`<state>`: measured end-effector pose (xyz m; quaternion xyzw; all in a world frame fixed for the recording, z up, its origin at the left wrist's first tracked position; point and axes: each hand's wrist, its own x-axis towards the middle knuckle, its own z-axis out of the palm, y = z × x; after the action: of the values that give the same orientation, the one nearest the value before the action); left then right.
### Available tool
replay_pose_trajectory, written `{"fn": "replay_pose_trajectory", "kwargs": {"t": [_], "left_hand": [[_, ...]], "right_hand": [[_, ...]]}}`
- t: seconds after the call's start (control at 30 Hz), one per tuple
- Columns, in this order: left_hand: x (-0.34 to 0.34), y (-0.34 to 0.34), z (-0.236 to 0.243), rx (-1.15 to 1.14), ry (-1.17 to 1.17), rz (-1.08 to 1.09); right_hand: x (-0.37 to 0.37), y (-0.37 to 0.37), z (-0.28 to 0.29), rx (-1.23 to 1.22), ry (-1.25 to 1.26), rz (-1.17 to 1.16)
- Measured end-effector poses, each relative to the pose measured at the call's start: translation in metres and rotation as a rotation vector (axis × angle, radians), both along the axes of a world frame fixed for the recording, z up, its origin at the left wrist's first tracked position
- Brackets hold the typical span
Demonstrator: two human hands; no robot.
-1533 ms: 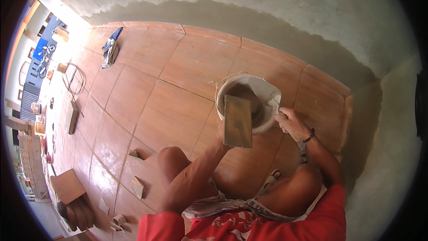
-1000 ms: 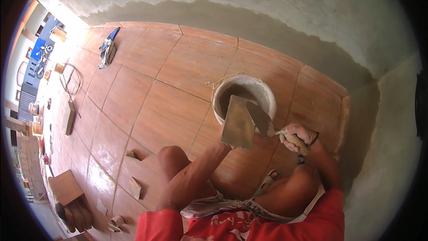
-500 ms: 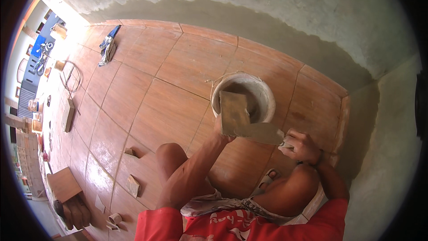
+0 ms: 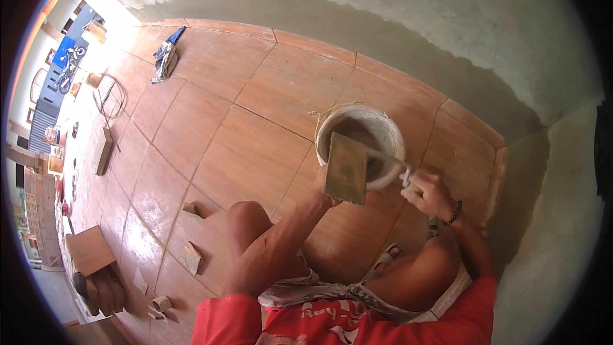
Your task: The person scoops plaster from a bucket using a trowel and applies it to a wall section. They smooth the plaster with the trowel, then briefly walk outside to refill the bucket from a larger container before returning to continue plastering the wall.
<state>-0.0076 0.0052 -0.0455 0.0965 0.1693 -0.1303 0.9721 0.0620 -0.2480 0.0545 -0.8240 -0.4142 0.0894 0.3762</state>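
My left hand (image 4: 324, 186) is closed on a small rectangular board (image 4: 345, 165) from its near side, partly hidden under it. Wet grey mortar smears the board's face. My right hand (image 4: 430, 194) grips the handle of a trowel (image 4: 385, 156). Its blurred blade lies over the bucket, with the tip close to the board's right edge. Beneath both tools stands a pale round bucket (image 4: 401, 140) with a wire handle; grey mortar coats its inside, and the board covers part of its opening.
Brown floor tiles (image 4: 268, 144) run up to a skirting and a wall (image 4: 440, 6) with a darker lower band. Left of me lie tile scraps (image 4: 191, 258), stacked tiles (image 4: 96, 252), and a long block (image 4: 102, 151). Farther off are a crumpled cloth (image 4: 166, 57) and a cable (image 4: 118, 97).
The trowel has swung away from the board's near edge to over the bucket, its blade now blurred. The board is turned slightly and shows less mortar along its near edge. My view has shifted a little.
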Motion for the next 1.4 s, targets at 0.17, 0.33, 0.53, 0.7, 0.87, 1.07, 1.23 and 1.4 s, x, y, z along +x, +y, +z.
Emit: {"fn": "replay_pose_trajectory", "kwargs": {"t": [0.17,0.33,0.53,0.7,0.87,1.07,1.23,1.4], "left_hand": [[0.002,-0.013,0.034,0.235,0.075,-0.010],[0.002,-0.021,0.008,-0.014,0.000,-0.085],[0.002,-0.009,-0.010,-0.023,-0.042,-0.094],[0.001,-0.012,0.033,-0.002,-0.057,-0.074],[0.002,-0.012,0.029,-0.160,-0.069,-0.078],[0.005,-0.007,0.004,-0.135,-0.087,-0.034],[0.008,-0.008,0.019,-0.046,-0.032,-0.057],[0.007,-0.014,0.010,0.170,0.017,-0.012]], "right_hand": [[-0.015,-0.002,0.005,-0.062,-0.081,0.240],[0.012,0.013,-0.033,-0.107,-0.019,0.042],[0.030,0.031,-0.010,-0.205,0.064,-0.128],[-0.005,0.011,0.017,-0.098,0.045,0.191],[0.012,0.021,-0.010,-0.237,-0.015,-0.058],[0.009,0.005,-0.001,-0.060,-0.020,-0.005],[-0.008,-0.021,0.007,-0.081,-0.129,0.322],[-0.010,-0.014,-0.004,-0.033,-0.198,0.305]]}}
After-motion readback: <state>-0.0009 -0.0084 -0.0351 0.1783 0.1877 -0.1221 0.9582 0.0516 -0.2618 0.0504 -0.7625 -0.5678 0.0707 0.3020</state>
